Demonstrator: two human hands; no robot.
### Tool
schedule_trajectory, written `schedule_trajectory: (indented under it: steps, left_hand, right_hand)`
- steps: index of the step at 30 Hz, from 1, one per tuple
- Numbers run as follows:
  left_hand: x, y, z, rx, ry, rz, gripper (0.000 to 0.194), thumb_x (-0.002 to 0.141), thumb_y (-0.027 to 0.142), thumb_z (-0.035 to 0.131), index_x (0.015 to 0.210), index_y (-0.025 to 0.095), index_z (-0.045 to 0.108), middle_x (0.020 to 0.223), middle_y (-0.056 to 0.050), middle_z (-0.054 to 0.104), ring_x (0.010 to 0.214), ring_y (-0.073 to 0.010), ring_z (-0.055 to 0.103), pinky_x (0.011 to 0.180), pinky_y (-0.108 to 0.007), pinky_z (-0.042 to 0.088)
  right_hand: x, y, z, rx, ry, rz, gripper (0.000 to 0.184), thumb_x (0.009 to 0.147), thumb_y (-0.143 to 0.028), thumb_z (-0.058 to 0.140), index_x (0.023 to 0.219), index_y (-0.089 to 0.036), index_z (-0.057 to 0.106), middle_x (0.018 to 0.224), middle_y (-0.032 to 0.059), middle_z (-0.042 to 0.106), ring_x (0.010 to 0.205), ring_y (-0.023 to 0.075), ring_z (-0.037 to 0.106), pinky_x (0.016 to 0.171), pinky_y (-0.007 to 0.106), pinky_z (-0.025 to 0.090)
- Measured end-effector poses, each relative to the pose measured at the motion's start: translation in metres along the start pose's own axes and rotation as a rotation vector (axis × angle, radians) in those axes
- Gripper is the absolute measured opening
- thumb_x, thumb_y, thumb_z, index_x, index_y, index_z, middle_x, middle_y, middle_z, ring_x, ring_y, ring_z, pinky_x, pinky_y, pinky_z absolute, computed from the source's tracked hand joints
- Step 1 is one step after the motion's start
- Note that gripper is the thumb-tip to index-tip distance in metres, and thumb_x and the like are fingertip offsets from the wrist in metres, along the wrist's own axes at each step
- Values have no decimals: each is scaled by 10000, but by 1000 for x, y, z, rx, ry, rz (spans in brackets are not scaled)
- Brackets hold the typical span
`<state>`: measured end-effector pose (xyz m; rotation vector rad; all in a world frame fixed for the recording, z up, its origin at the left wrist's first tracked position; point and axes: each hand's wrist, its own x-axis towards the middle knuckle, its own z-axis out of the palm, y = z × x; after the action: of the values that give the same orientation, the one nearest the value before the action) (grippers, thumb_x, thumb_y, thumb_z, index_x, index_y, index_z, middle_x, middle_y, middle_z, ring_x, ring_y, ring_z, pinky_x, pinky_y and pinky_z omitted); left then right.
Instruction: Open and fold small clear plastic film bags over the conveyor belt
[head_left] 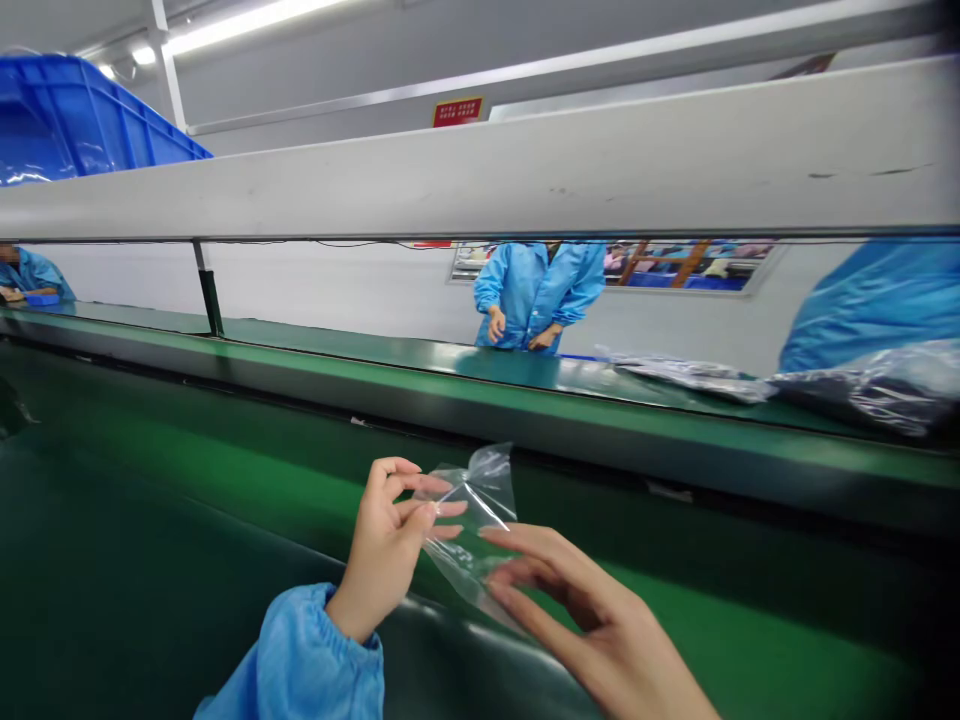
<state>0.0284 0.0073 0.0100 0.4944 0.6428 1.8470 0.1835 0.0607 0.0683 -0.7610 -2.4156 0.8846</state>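
A clear, crumpled plastic bag (476, 520) hangs in front of me above the green conveyor belt. My left hand (386, 545), with a blue elasticated sleeve (300, 660) at the wrist, pinches the bag's left edge between its fingers. My right hand (585, 610) sits at the lower right of the bag, its fingers spread and their tips over the film. I cannot tell whether those fingertips grip it.
A green conveyor belt (150, 480) runs beneath my hands. Beyond it stand a grey-white beam (480, 180), a blue crate (75, 120), and several co-workers in blue smocks (538, 295). Shiny bagged items (862, 395) lie on the far green bench at right.
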Motion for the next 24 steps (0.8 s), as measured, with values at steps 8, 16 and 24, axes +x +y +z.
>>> schedule_trajectory:
  steps: [8,16,24]
  left_hand:
    - [-5,0,2,-1,-87,-10,328,836,338,595,933,149,345,1062,-107,551,985,-221,606,831,-386,535]
    - [-4,1,1,70,-250,-5,461,775,125,557,1179,166,339,1259,-155,449,1154,-238,511,982,-438,440]
    - [1,-7,-3,89,-135,-27,484,760,139,569,1196,153,359,1220,-143,494,1114,-242,552,948,-404,460]
  right_hand:
    - [-13,13,5,16,-181,142,640,885,-161,569,1415,-378,283,1322,35,394,720,71,564,743,204,527]
    - [-10,13,2,-149,-26,89,559,950,-280,545,1444,-233,287,903,14,579,702,85,570,705,135,511]
    - [-9,16,3,-259,79,56,511,973,-290,512,1432,-263,287,999,30,586,740,76,617,704,98,512]
